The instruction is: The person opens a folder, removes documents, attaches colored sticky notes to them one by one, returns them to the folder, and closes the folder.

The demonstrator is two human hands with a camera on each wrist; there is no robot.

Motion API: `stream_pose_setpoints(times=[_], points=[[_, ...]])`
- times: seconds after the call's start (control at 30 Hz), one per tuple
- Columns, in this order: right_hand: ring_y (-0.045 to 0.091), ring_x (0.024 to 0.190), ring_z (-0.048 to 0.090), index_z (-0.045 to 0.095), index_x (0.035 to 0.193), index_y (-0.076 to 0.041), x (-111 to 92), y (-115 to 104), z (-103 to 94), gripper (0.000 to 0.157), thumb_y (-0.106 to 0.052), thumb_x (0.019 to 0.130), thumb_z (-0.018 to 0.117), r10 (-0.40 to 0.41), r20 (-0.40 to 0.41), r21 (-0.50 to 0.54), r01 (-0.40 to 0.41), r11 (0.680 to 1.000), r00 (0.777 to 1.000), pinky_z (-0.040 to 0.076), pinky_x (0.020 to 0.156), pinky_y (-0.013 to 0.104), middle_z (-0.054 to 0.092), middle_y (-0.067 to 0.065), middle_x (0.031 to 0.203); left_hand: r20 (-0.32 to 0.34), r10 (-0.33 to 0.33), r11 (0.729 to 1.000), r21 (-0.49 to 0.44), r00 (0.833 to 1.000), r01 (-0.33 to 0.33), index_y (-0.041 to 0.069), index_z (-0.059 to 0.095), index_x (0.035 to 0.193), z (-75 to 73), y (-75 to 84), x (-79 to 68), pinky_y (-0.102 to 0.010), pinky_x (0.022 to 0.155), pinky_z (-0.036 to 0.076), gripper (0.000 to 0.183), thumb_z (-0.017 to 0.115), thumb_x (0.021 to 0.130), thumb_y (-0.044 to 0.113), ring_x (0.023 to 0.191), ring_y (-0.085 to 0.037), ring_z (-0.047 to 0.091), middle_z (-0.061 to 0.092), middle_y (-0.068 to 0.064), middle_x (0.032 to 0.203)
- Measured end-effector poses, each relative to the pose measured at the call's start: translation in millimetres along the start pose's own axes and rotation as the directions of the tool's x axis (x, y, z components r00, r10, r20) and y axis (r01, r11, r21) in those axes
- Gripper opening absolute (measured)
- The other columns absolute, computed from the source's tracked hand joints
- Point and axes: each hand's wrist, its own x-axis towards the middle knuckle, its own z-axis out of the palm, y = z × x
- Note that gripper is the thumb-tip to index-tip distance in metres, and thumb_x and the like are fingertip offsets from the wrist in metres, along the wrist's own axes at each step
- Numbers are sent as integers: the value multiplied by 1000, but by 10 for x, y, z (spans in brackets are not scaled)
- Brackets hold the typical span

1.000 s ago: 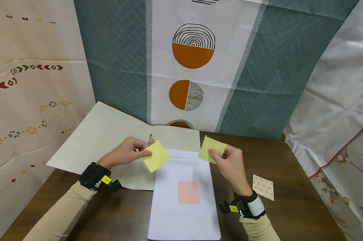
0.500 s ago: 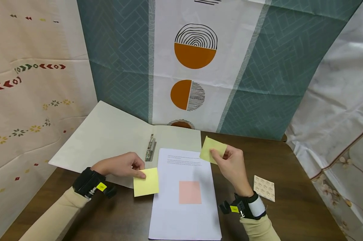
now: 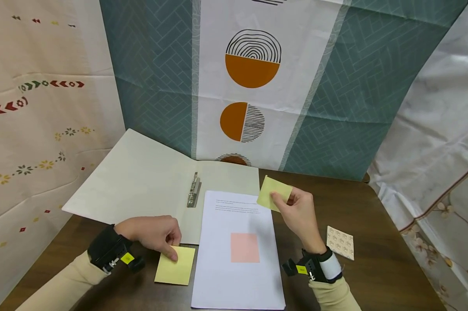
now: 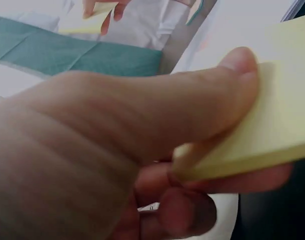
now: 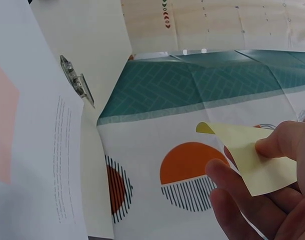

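My left hand (image 3: 154, 232) pinches a pad of yellow sticky notes (image 3: 176, 271) at its far edge, low over the table left of the paper stack. In the left wrist view the thumb lies on top of the pad (image 4: 292, 100) and fingers are under it; its thick edge shows. My right hand (image 3: 299, 216) holds a single yellow sticky note (image 3: 265, 198) between thumb and fingers, raised over the top right corner of the papers. One corner of that note (image 5: 242, 157) curls in the right wrist view. A pink sticky note (image 3: 244, 248) lies flat on the stack of papers (image 3: 234, 285).
Behind the papers an open white lever-arch folder (image 3: 148, 172) lies spread, its metal clip (image 3: 194, 190) exposed. A small patterned square pad (image 3: 340, 242) sits on the brown table (image 3: 381, 268) at the right. Patterned cloths (image 3: 335, 77) hang at the back and both sides.
My left hand has drawn the yellow pad down and left, away from over the papers and folder clip, towards the table's near side. The right hand stays almost still with its note.
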Motion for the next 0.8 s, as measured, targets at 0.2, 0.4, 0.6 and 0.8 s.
stream_pose_setpoints(times=[0.2,0.4,0.6,0.8], points=[[-8,70,71,80,108,15,5,2,4,17,0,99,80,0,0,7,0,1000,1000,56,63,13,82,35,98,-9,-63,990,127,998,64,13,68,63,60,81,2,-17,57,30,42,99,87,29,56,4,41,42,20,58],[-6,71,71,80,109,15,12,4,10,17,0,99,80,-6,8,13,6,1000,1000,56,63,14,83,34,99,-116,-204,935,271,972,228,22,62,55,153,115,47,-22,55,31,52,104,76,44,55,-2,47,46,18,51],[-8,71,71,80,108,14,9,7,14,17,0,99,80,3,6,5,-3,1000,1000,57,64,13,83,34,99,-166,-253,896,332,953,296,22,64,57,185,142,79,-25,56,33,51,105,71,49,58,-7,49,51,13,54],[-7,71,71,80,109,14,4,9,12,17,0,100,80,3,8,5,-3,1000,1000,56,63,14,83,34,100,-182,-245,884,361,952,297,22,64,58,184,154,87,-25,56,36,52,106,69,51,60,-8,49,53,12,57]])
